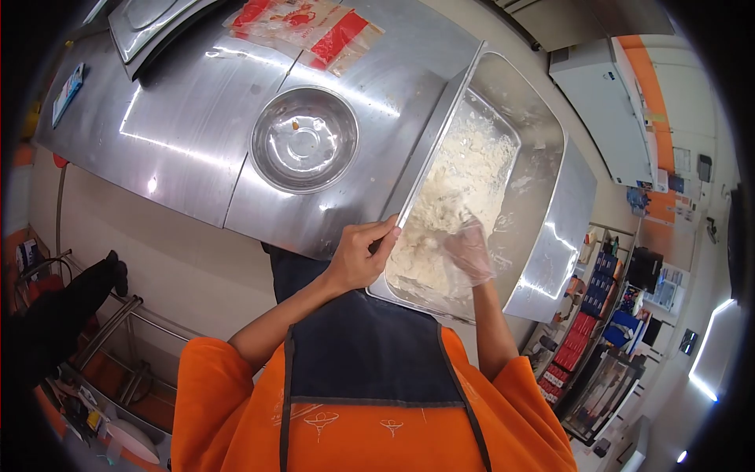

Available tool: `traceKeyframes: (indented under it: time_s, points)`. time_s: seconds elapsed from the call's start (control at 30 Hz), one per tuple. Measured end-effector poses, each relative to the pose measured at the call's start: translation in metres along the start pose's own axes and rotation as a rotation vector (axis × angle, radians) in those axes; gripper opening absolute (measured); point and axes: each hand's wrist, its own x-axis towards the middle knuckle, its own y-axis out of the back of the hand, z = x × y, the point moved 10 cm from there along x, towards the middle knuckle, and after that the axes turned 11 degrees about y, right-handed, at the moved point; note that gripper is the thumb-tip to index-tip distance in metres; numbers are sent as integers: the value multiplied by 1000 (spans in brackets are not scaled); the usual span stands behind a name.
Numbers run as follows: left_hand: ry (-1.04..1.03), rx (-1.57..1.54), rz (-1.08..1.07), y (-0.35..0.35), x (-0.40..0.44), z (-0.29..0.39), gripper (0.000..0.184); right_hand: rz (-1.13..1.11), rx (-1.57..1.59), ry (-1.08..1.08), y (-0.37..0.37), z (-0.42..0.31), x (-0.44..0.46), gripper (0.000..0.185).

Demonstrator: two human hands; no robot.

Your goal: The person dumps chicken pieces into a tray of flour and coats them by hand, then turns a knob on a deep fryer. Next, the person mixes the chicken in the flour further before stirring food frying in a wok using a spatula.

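Right hand (469,253) against the dough (464,169); fingers blurred, so I cannot tell their spread. Left hand (363,253) pinches the tub (541,157) by its rim. Dough lies inside, toward 12 o'clock from the right hand; bowl (322,161) at 11 from the left. Risk, I judge: pinch slackening under hard pushing, tub skids.

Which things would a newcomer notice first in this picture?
Probably the metal tub of pale, floury mix right of centre, with the gloved right hand in it and the left hand at its rim. Next, the shiny bowl left of the tub, and the red-marked packet beyond it.
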Motion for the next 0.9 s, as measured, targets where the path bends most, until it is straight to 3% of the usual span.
traceKeyframes:
  time_s: [0.07, 0.13, 0.2, 0.27, 0.3, 0.37, 0.43, 0.5, 0.57, 0.7, 0.73, 0.77, 0.8, 0.83, 0.9]
  points:
    - [10, 7, -12, -1, 0, 0, 26, 31, -283, 138, 19, -4, -9, 25]
    - [23, 13, -23, -1, 1, 0, 27, -118, -672, 259, 13, 1, -25, 23]
    - [33, 19, -37, -2, 2, 3, 27, -328, -950, 362, 14, -24, -29, 35]
    - [36, 21, -41, -1, 2, 3, 27, -370, -677, 205, 37, -49, -16, 43]
    - [32, 20, -40, -1, 2, 4, 27, -280, -294, 11, 49, -53, -5, 42]
    - [15, 13, -29, 0, 2, 3, 27, -148, 106, -126, 59, -62, 11, 42]
    - [-8, 2, -12, -1, 1, 2, 26, -73, 139, -19, 69, -76, 30, 45]
    - [-11, -1, -3, 0, 1, 2, 25, -134, 2, -125, 65, -29, 55, 46]
    - [-7, -10, -2, 0, 1, 4, 25, -99, -258, -49, 49, -4, 88, 49]
    - [-3, -6, -6, 2, 1, 8, 26, 41, -77, -37, -31, 32, 73, 54]
    - [-3, -5, -7, 2, 1, 7, 26, -166, -42, 108, -54, 23, 64, 58]
    - [-1, -7, -3, 3, 1, 7, 26, -314, -538, 459, -65, 9, 29, 52]
    - [5, -13, -1, 3, 1, 6, 26, -274, -1033, 849, -73, -2, -15, 46]
    - [8, -15, -9, 2, 1, 5, 26, -334, -465, 800, -47, -29, -24, 43]
    - [7, -8, -5, 3, 3, 5, 25, -352, 215, 225, -17, 15, -5, 41]
